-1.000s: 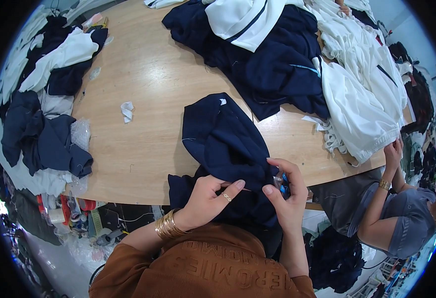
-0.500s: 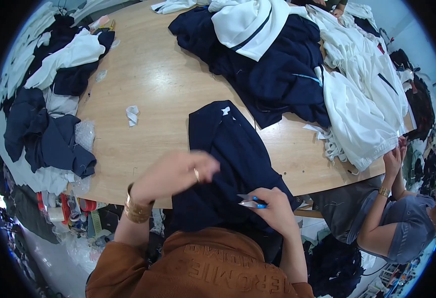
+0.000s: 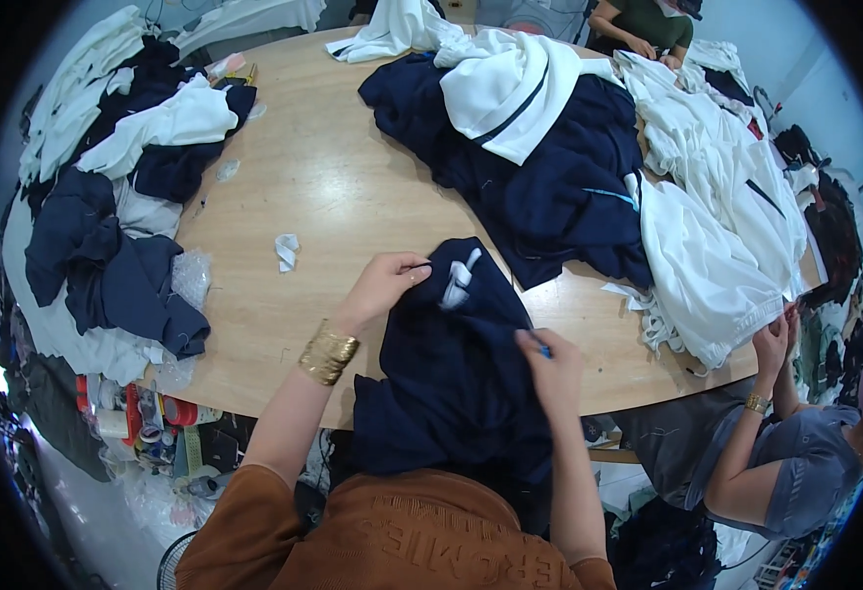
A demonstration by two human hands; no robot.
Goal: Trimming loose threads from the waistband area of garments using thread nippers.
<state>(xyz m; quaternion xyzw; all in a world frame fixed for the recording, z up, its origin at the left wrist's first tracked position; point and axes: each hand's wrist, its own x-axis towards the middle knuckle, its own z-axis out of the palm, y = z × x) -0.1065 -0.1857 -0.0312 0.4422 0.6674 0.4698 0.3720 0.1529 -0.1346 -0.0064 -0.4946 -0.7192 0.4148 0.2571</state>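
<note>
A navy garment [image 3: 446, 369] lies over the table's near edge and hangs toward my lap. At its upper left edge my left hand [image 3: 384, 285] pinches the dark cloth between thumb and fingertips. White label-like strips [image 3: 459, 279] stick up from the garment, just right of those fingertips. My right hand [image 3: 553, 374] is closed at the garment's right edge. Inside that hand are small thread snips [image 3: 545, 351]; only a bit of blue shows, and the blades are hidden.
A navy pile [image 3: 549, 216] with a white garment [image 3: 510, 93] on top lies beyond. White garments [image 3: 712, 246] are heaped on the right, where a person [image 3: 785, 423] handles one. Another person [image 3: 648, 34] stands at the far side. Dark and white clothes [image 3: 107, 246] lie left. A white scrap [image 3: 287, 252] sits on the table [image 3: 284, 177].
My left hand has gone from a blur above the garment to pinching its upper edge. The garment's top is turned, exposing more white strips. My right hand has moved up; the snips' blades no longer show.
</note>
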